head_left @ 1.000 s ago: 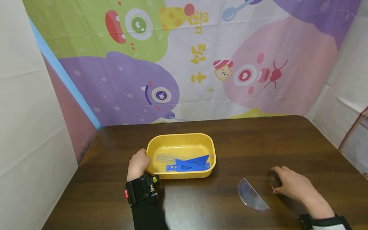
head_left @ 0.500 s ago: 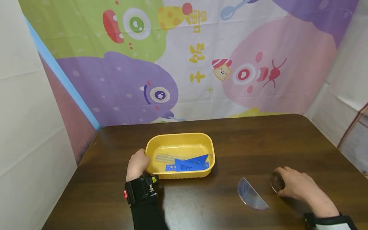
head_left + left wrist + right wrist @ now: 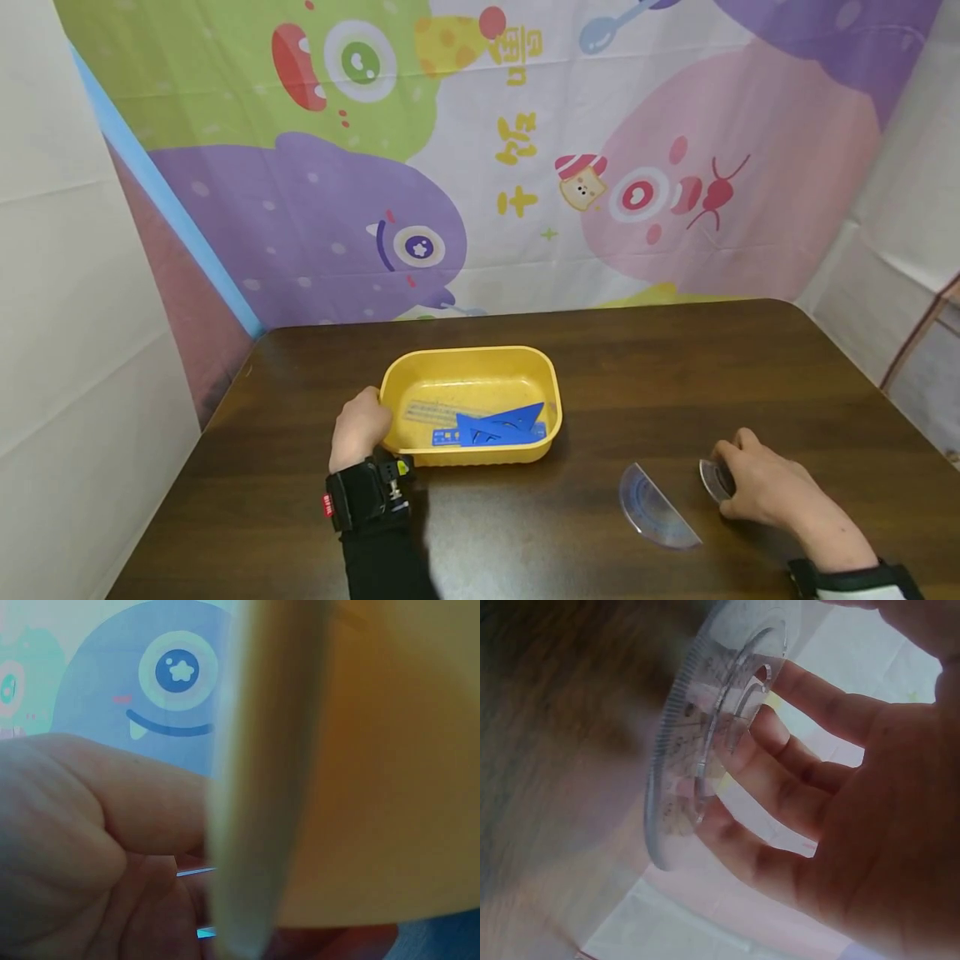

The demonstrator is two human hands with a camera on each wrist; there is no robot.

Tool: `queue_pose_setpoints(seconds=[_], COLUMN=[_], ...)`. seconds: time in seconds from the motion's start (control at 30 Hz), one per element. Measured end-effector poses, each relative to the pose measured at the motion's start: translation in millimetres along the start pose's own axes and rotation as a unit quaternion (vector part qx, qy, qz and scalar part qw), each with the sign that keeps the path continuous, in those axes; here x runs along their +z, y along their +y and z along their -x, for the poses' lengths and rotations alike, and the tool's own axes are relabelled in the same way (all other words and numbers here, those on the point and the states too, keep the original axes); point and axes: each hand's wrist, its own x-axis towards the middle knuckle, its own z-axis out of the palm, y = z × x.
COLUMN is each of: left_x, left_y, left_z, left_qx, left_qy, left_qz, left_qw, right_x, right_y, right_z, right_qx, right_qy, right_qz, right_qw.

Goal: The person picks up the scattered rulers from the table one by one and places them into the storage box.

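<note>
My left hand [image 3: 361,427] grips the left end of a yellow plastic basin [image 3: 468,457]. In the left wrist view, the basin's wall [image 3: 259,787] hides part of that hand's fingers. Inside the basin lie a clear ruler [image 3: 435,412] and blue set squares [image 3: 501,425] with a blue ruler piece [image 3: 446,437]. At the right, my right hand [image 3: 768,487] holds a small clear protractor [image 3: 712,481] just over the table. Its curved, graduated edge faces away from the palm in the right wrist view. Another clear protractor [image 3: 656,510] lies flat on the table, between basin and right hand.
All of this is on a dark brown wooden table [image 3: 615,367]. A cartoon-printed cloth [image 3: 517,250] hangs behind its far edge. Pale cloth panels [image 3: 90,292] close in the left and right sides.
The protractor in my right hand has turned and tilted, with the fingers shifting slightly on it. My left hand, the basin and the flat protractor stay put.
</note>
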Motion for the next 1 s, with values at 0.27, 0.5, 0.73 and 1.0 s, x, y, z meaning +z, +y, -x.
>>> queue_pose_setpoints(seconds=[0.27, 0.5, 0.73, 1.0], left_x=[0.8, -0.1, -0.2, -0.2], left_y=[-0.4, -1.0, -0.7, -0.6], left_z=[0.7, 0.6, 1.2, 0.7], left_qx=[0.003, 0.013, 0.012, 0.015], left_qy=[0.001, 0.004, 0.002, 0.005], left_qz=[0.001, -0.007, -0.004, -0.010], left_qw=[1.0000, 0.9999, 0.9999, 0.9998], right_x=[4.8, 8.5, 2.4, -10.7], right_y=[1.5, 0.8, -4.1, -21.1], right_z=[0.8, 1.3, -1.0, -7.6], right_qx=[-0.042, -0.048, -0.048, -0.077], right_qy=[0.014, 0.027, 0.033, 0.068], right_qz=[0.030, -0.015, -0.005, 0.019], right_qw=[0.999, 0.998, 0.998, 0.995])
